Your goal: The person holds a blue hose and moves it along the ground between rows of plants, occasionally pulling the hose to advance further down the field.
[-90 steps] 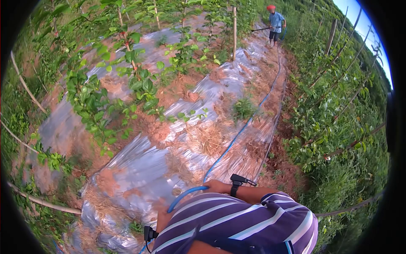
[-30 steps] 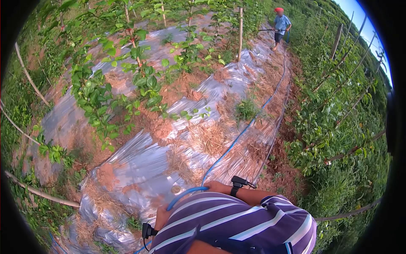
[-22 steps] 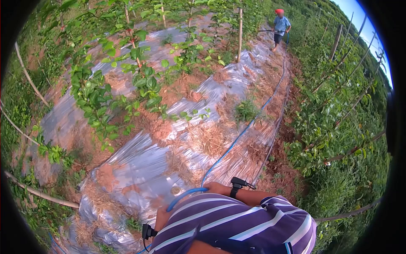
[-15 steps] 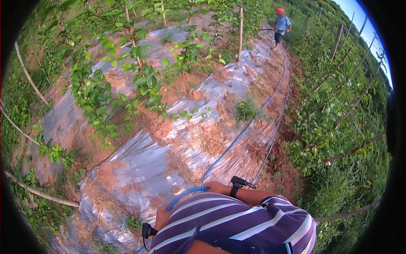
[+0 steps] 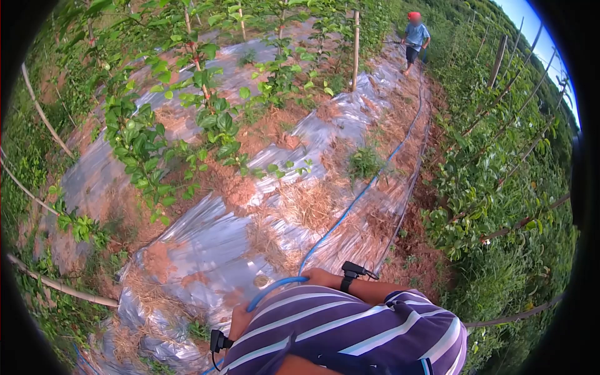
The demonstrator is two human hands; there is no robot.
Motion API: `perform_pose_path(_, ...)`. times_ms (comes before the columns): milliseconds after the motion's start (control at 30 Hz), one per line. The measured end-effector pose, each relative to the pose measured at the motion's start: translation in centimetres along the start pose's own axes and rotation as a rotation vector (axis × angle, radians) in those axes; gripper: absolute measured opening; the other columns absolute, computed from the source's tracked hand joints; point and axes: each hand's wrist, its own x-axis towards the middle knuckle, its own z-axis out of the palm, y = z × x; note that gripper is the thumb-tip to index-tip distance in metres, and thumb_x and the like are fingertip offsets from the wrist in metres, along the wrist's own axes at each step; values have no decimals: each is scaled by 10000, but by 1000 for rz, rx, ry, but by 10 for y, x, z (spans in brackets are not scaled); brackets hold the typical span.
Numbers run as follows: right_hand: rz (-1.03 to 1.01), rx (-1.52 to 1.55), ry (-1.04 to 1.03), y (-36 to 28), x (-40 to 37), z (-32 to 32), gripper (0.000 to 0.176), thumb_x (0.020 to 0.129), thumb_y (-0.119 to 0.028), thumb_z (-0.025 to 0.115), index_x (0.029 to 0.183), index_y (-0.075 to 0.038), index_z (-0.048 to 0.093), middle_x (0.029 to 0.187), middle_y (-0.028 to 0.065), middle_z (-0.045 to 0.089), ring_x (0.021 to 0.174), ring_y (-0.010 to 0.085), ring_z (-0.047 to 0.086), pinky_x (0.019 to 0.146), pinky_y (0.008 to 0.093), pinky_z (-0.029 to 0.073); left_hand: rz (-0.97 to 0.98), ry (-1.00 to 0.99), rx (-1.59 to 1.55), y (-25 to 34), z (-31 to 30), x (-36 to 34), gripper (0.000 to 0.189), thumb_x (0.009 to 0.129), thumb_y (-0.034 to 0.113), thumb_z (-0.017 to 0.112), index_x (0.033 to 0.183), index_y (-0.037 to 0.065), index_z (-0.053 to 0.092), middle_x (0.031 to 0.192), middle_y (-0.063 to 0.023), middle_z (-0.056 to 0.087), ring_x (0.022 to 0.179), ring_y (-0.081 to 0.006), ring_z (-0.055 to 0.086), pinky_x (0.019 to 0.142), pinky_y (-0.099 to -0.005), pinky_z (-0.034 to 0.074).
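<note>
A blue hose (image 5: 340,220) comes down the plastic-covered ground toward me and bends into a thick loop in front of my striped shirt (image 5: 350,322). Where the loop meets the straight run, my right hand (image 5: 319,277) is closed around it. At the loop's other end, lower and to the left, my left hand (image 5: 239,320) grips the hose too. The shirt partly hides the fingers of both hands. Each wrist carries a black strapped device, one on the right wrist (image 5: 351,274) and one on the left wrist (image 5: 219,341).
Silvery plastic sheeting (image 5: 206,234) with dry straw (image 5: 309,206) and reddish soil covers the ground. Leafy plants on stakes (image 5: 355,50) stand at left, dense green growth (image 5: 500,187) at right. A dark pipe (image 5: 409,194) runs beside the hose. Farther off stands another person (image 5: 415,39).
My hands and the hose loop stay in place. The other person's arms and the thin rod they hold have shifted slightly.
</note>
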Motion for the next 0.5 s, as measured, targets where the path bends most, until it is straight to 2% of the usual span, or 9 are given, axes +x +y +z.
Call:
perform_pose_path(233,-34,-18,4,1,3,-1,342,836,-366,635,993,-66,675,869,183,673,824,320,647,743,418,483,-23,-4,-19,2,-2,-1,210,843,177,703,874,-29,678,632,-47,584,636,-83,507,583,-315,441)
perform_pose_path(300,-45,-9,10,3,4,2,343,833,-363,638,995,-62,674,866,183,671,824,319,647,743,419,483,25,0,-3,16,-3,-5,209,843,177,702,877,-28,675,634,-52,586,636,-86,510,585,-316,442)
perform_pose_path(500,-26,-11,1,12,10,7,338,823,-354,646,974,-53,677,882,194,670,846,325,650,750,419,482,108,2,48,-6,-6,1,199,846,166,700,871,-29,671,650,-48,599,634,-99,521,585,-315,445)
